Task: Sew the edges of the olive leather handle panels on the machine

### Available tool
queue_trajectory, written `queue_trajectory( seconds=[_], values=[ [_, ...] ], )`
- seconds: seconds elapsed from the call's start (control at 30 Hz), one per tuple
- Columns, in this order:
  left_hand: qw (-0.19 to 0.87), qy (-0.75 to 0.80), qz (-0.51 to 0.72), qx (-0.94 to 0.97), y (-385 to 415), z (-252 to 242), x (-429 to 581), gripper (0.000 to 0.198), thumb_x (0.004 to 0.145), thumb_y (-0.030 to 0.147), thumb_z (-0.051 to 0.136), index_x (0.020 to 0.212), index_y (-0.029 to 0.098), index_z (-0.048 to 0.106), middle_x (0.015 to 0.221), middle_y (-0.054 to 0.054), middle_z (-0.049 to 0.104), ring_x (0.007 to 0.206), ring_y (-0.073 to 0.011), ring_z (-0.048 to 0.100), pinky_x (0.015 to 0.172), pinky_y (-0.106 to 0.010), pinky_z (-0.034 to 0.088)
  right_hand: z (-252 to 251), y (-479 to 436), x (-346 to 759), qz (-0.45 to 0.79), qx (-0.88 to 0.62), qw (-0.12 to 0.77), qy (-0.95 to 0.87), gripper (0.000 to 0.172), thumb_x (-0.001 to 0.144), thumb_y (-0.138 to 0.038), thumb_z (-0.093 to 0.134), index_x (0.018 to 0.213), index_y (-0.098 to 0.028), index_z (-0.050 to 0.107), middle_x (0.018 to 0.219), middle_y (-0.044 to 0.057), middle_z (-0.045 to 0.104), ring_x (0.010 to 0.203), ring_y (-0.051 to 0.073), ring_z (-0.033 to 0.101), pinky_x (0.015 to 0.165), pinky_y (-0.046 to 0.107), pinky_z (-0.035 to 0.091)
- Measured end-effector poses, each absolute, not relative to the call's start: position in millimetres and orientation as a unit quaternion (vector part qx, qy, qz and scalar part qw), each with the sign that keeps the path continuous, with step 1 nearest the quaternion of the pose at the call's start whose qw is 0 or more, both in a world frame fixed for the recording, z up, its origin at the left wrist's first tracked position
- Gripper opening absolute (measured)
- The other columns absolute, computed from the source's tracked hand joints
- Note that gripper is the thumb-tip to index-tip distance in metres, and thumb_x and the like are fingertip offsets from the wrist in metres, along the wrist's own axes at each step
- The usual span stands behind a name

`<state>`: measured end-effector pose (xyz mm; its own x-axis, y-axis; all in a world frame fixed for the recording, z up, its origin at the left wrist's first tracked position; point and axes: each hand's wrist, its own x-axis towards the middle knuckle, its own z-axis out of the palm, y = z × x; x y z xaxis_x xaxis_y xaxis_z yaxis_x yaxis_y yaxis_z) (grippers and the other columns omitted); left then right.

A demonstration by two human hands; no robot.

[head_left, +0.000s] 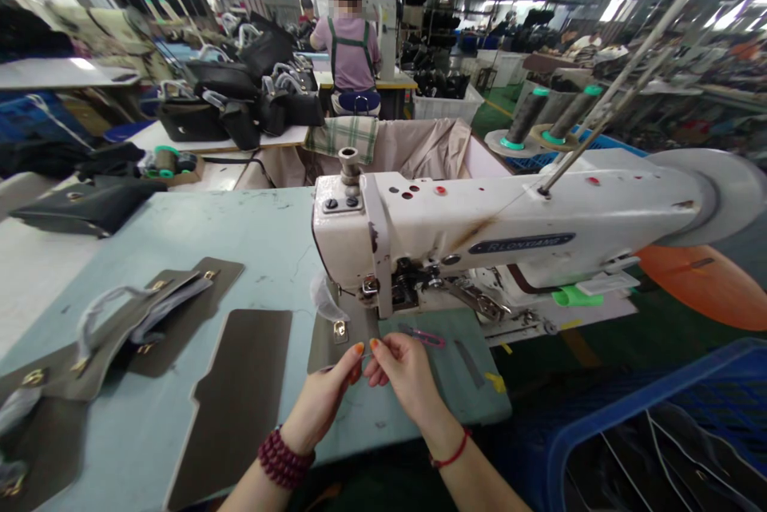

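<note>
My left hand and my right hand meet fingertip to fingertip just in front of the white sewing machine, pinching a thin thread between them. Under the machine's head lies an olive-brown leather panel with a gold clasp. A pink-handled thread snipper rests on the table right behind my right hand. The thread itself is too fine to follow.
Several olive-brown bag panels and a half-made handbag with handles lie on the pale green table to the left. A blue crate stands at the lower right. A person in an apron sits at a far table.
</note>
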<state>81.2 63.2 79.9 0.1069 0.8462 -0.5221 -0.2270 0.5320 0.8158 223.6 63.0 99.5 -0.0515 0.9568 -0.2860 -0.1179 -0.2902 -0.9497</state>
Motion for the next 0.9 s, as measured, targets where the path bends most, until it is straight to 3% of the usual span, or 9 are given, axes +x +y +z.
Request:
queue_trajectory(
  seconds=[0.6, 0.9],
  values=[
    [0.696, 0.532, 0.397, 0.273, 102.8, 80.4, 74.9, 0.038, 0.064, 0.046, 0.078, 0.062, 0.009, 0.07, 0.066, -0.006, 0.062, 0.069, -0.0172, 0.052, 0.07, -0.031, 0.042, 99.3, 97.5, 219.2, 0.588, -0.536, 0.449, -0.406, 0.049, 0.079, -0.06, 0.059, 0.063, -0.014, 0.061, 0.054, 0.005, 0.067, 0.041, 0.01, 0.058, 0.043, 0.017, 0.043],
    [0.682, 0.536, 0.406, 0.287, 118.0, 81.8, 73.9, 0.037, 0.063, 0.045, 0.079, 0.059, 0.01, 0.066, 0.059, -0.002, 0.054, 0.063, -0.0134, 0.046, 0.064, -0.029, 0.04, 89.4, 94.2, 217.8, 0.591, -0.541, 0.465, -0.376, 0.046, 0.082, -0.058, 0.057, 0.077, -0.013, 0.06, 0.059, 0.006, 0.069, 0.043, 0.011, 0.061, 0.042, 0.016, 0.042]
  ],
)
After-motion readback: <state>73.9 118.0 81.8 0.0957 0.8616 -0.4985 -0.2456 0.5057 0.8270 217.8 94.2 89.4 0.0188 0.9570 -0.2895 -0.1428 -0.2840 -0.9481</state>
